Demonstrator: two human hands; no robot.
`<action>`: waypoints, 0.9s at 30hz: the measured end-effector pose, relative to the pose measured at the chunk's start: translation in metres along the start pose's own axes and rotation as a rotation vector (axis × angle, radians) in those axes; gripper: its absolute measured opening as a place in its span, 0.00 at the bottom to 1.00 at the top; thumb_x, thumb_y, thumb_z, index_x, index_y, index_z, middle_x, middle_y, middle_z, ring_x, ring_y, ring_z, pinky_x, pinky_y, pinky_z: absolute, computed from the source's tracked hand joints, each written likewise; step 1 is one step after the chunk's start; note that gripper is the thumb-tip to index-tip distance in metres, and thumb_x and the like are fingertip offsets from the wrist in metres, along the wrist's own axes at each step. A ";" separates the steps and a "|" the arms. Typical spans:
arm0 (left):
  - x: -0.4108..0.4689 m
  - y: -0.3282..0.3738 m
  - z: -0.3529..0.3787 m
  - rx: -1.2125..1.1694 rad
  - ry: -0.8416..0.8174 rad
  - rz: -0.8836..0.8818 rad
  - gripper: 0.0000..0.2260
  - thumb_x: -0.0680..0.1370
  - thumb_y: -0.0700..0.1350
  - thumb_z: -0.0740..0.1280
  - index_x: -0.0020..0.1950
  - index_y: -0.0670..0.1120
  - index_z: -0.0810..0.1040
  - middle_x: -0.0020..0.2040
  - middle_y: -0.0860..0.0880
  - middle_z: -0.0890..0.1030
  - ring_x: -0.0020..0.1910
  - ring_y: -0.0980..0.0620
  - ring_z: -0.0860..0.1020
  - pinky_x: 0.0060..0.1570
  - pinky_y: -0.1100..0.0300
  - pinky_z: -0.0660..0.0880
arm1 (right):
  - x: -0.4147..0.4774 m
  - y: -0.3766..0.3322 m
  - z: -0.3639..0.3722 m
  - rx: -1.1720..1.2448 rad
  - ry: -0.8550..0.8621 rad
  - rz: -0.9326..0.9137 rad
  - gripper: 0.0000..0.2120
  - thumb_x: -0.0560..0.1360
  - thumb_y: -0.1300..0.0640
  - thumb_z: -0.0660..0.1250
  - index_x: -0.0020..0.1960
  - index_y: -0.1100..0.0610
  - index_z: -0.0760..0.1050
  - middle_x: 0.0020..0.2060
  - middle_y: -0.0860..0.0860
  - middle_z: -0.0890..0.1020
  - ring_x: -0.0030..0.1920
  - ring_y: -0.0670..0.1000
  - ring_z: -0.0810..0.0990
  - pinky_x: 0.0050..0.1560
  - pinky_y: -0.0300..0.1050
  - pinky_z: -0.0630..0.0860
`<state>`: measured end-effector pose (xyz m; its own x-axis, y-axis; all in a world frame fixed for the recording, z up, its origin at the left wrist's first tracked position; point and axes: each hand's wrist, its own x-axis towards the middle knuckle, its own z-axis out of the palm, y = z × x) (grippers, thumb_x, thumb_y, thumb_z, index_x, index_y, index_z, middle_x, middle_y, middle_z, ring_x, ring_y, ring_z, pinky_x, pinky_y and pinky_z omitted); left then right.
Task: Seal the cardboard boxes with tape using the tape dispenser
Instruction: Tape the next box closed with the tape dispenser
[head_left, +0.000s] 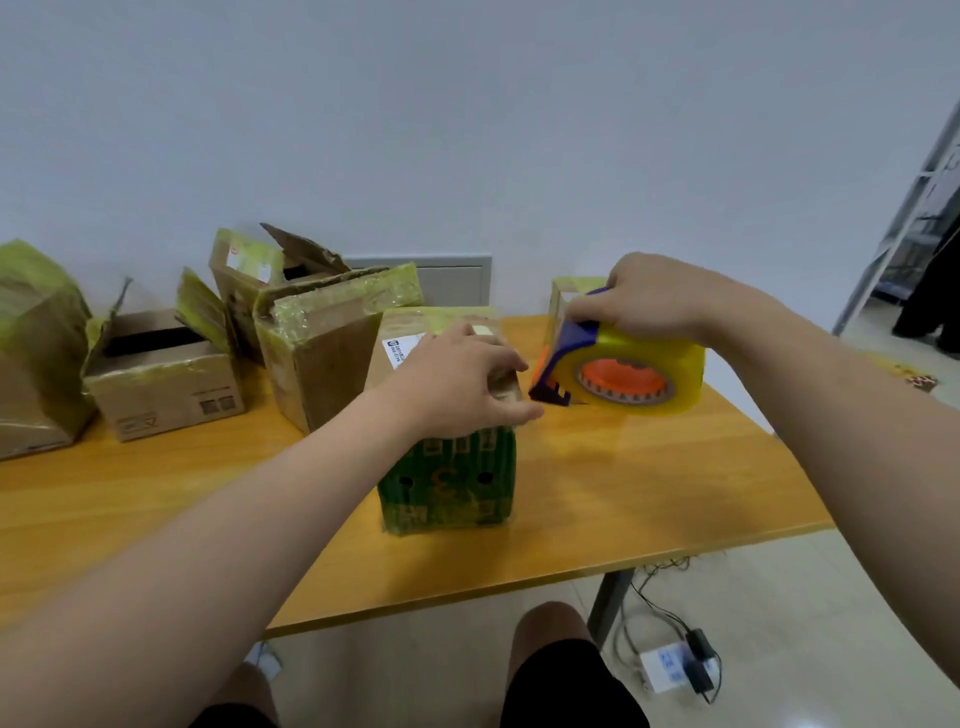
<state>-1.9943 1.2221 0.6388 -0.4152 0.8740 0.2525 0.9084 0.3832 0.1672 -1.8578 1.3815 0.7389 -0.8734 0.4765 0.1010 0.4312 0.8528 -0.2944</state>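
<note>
A green-printed cardboard box (448, 483) stands upright near the middle of the wooden table (649, 499). My left hand (460, 376) rests on its top, with the fingers curled over the right edge of the lid. Just to the right, my right hand (647, 304) grips a tape dispenser (618, 371) from above. The dispenser has a purple frame, an orange core and a thick roll of yellowish clear tape. Its cutter end hangs beside the box's top right corner, close to my left fingertips.
Several brown cardboard boxes (166, 374) with yellow tape remnants and open flaps stand along the back left of the table. A small box (563, 301) sits behind the dispenser. On the floor lie a power strip (670, 667) and cables. My knees show below the table's front edge.
</note>
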 end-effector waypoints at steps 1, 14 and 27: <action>-0.002 0.002 0.002 0.055 0.063 0.023 0.29 0.75 0.73 0.64 0.70 0.58 0.79 0.64 0.59 0.78 0.63 0.55 0.70 0.60 0.51 0.74 | 0.001 0.000 -0.001 0.043 0.073 0.030 0.24 0.78 0.44 0.67 0.31 0.57 0.66 0.30 0.54 0.68 0.31 0.53 0.65 0.31 0.47 0.60; -0.029 0.024 0.038 0.336 0.459 -0.067 0.23 0.80 0.64 0.58 0.59 0.51 0.84 0.54 0.50 0.82 0.48 0.50 0.78 0.41 0.55 0.78 | 0.017 -0.044 0.076 0.933 0.545 0.156 0.31 0.69 0.29 0.70 0.40 0.60 0.82 0.35 0.54 0.85 0.39 0.57 0.84 0.46 0.61 0.81; -0.033 -0.015 -0.008 0.008 0.253 0.163 0.22 0.75 0.64 0.72 0.55 0.47 0.85 0.51 0.51 0.81 0.46 0.55 0.76 0.49 0.53 0.82 | 0.022 -0.087 0.111 1.185 0.753 -0.003 0.25 0.72 0.28 0.64 0.46 0.50 0.78 0.42 0.50 0.85 0.43 0.56 0.86 0.45 0.59 0.84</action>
<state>-1.9950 1.1852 0.6361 -0.2618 0.8225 0.5049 0.9641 0.2470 0.0974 -1.9399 1.2946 0.6614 -0.3818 0.7955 0.4705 -0.3447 0.3498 -0.8711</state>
